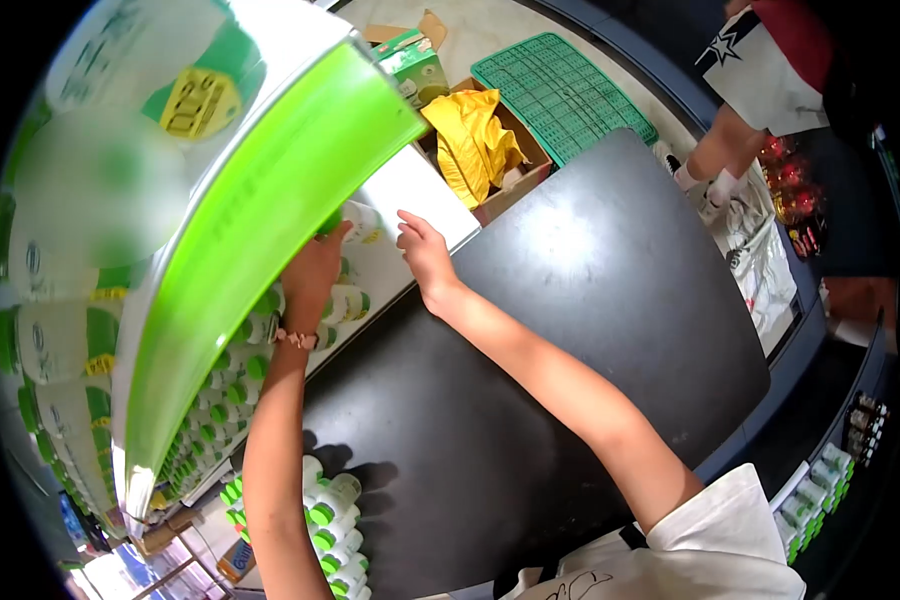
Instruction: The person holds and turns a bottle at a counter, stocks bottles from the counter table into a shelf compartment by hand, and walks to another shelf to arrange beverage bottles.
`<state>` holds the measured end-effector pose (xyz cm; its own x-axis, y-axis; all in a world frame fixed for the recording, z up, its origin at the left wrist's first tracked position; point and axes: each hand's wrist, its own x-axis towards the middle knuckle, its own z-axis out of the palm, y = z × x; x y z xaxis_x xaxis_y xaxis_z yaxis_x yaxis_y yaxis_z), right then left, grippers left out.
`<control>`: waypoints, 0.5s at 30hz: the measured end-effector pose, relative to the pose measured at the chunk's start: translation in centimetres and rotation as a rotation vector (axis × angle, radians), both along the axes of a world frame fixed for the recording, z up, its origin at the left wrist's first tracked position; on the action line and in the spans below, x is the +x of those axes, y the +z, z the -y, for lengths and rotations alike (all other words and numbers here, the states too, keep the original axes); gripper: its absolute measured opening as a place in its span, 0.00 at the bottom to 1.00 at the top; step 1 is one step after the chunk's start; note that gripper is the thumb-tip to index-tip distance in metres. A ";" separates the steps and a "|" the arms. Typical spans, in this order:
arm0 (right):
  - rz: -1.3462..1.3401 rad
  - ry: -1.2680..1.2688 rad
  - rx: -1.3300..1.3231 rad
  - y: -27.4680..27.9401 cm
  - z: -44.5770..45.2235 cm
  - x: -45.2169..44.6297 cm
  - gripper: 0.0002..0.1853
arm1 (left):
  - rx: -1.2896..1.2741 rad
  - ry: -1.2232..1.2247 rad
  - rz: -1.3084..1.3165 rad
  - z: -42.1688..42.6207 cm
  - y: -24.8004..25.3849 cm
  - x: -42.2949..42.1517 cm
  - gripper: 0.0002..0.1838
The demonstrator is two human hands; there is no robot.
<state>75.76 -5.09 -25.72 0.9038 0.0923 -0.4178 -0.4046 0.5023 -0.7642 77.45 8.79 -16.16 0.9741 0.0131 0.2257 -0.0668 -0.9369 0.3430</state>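
My left hand, with a bracelet at the wrist, reaches under the bright green shelf edge. Its fingers are closed at the green cap of a white bottle on the white shelf; the edge strip hides part of them. To the right of that bottle, my right hand is held with nothing in it, its fingers apart. More white bottles with green caps stand in rows beside and below my left wrist. Another group of such bottles is by my left forearm, on the black table.
An upper shelf of larger white bottles with yellow price tags fills the left. Beyond the table are a carton with yellow cloth, a green crate and a green box. Another person's legs show at upper right.
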 end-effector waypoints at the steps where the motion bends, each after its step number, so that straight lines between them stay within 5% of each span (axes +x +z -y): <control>1: -0.083 0.059 0.063 0.0 0.1 1.2 0.29 | 0.066 -0.016 0.033 -1.4 -1.2 1.5 0.23; 5: -0.199 0.082 0.243 -0.8 -1.2 4.8 0.27 | 0.010 -0.122 0.161 -7.4 -6.3 5.5 0.24; 11: -0.264 0.028 0.268 -1.6 -3.3 7.2 0.17 | -0.063 0.013 0.060 -3.1 -4.4 7.4 0.25; 15: -0.236 0.166 0.314 -2.6 -3.5 7.6 0.24 | 0.015 -0.013 0.091 -3.4 -5.2 8.5 0.24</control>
